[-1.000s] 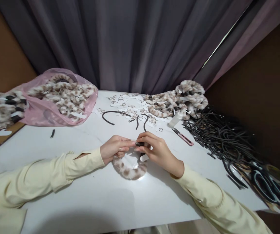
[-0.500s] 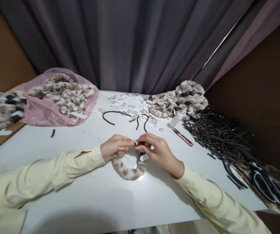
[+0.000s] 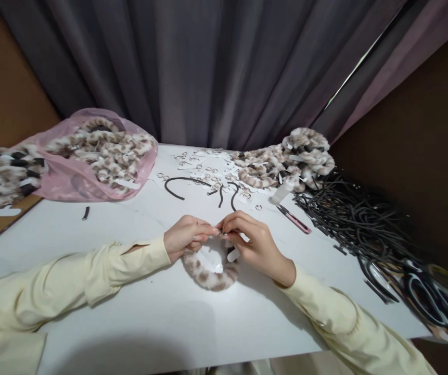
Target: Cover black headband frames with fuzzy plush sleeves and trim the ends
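Note:
A fluffy white ring with brown spots [image 3: 210, 277] hangs below my fingers, close to the white tabletop [image 3: 138, 323]. My left hand [image 3: 187, 237] pinches one side of its upper end. Thumb and fingers of my right hand [image 3: 249, 237] close on the other side, where a dark piece shows between the fingertips. The fingertips of both hands almost touch. A blank white tag [image 3: 233, 254] sticks out from the ring beneath my right hand. Just what lies between the fingertips is mostly hidden.
A pink plastic bag [image 3: 87, 190] of furry rings lies at left. More furry rings [image 3: 305, 151] pile up at back right, beside a clear bottle [image 3: 281, 194], thread snips [image 3: 296, 220] and black cords [image 3: 356, 219]. Scissors [image 3: 422, 299] lie at right; metal rings [image 3: 210, 169] and tags scatter behind.
The dark piece between the hands, which showed more before, is now mostly covered by my right fingers. Both hands and the furry ring have shifted slightly in view.

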`<state>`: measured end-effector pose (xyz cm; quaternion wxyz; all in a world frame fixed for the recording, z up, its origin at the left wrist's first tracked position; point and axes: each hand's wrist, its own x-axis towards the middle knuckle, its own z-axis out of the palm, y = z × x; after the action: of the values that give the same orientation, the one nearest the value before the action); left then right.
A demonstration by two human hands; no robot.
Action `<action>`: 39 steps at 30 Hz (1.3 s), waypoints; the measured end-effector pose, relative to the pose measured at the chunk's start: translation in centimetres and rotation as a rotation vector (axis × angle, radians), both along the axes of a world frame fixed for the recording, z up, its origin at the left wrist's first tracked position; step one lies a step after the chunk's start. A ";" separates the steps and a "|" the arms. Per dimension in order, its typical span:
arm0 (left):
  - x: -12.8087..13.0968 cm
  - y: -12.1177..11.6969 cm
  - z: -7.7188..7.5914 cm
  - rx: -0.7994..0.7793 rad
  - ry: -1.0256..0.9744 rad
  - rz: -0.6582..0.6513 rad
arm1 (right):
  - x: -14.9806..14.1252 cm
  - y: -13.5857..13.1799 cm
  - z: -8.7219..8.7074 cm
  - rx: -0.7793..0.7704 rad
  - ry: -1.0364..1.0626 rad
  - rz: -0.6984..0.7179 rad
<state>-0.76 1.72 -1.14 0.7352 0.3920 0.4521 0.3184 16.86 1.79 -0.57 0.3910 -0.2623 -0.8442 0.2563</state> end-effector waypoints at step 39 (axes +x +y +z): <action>-1.3 -2.7 -3.0 1.573 1.009 -0.166 | 1.4 1.6 1.6 -1.240 0.007 0.129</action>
<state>-2.03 -1.03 -4.14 -0.0039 0.8992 0.3430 0.2715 18.22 3.37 1.04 0.1523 -0.3881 -0.5511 0.7228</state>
